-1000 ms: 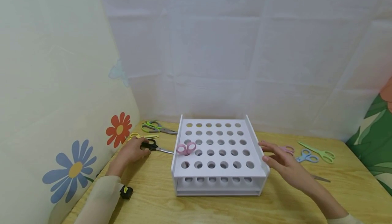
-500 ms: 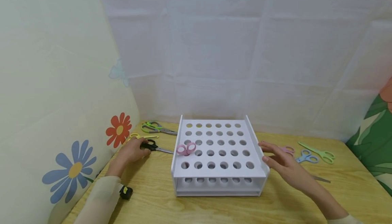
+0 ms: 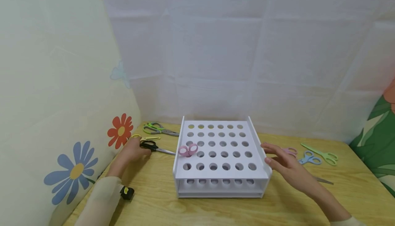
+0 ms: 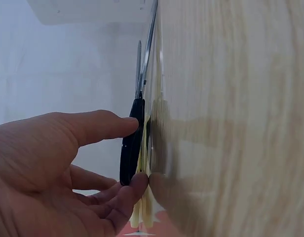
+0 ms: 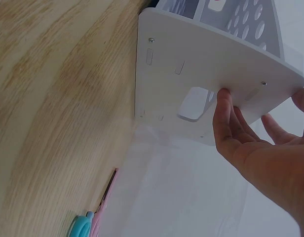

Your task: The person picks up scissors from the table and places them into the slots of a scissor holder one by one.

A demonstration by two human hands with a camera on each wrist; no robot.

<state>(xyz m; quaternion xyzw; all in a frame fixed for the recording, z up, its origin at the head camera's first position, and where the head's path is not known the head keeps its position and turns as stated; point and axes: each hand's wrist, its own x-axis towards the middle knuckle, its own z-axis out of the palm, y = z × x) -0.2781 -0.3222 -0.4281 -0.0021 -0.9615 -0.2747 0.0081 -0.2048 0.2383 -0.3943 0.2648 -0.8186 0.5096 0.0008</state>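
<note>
My left hand [image 3: 132, 151] pinches the handle of the black-handled scissors [image 4: 132, 153], thumb on one side and fingers at the handle's end. Their steel blades point toward the white rack [image 3: 219, 174], a box whose top has rows of round holes. Pink-handled scissors [image 3: 188, 153] stand in a hole near its left edge, blades down inside. My right hand [image 3: 287, 167] rests its fingertips against the rack's right side panel [image 5: 181, 59], the fingers loosely extended and wrapped round nothing.
Yellow scissors [image 3: 152, 138] and green-and-grey scissors [image 3: 169, 132] lie behind my left hand. Right of the rack lie light green scissors [image 3: 321, 153], blue-handled scissors [image 3: 308, 158] and another pink-handled pair [image 3: 290, 151]. A steel blade [image 3: 324, 180] shows past my right wrist.
The black scissors' handle has shifted slightly left and turned a little with my left hand. My right hand and the rack stay where they were.
</note>
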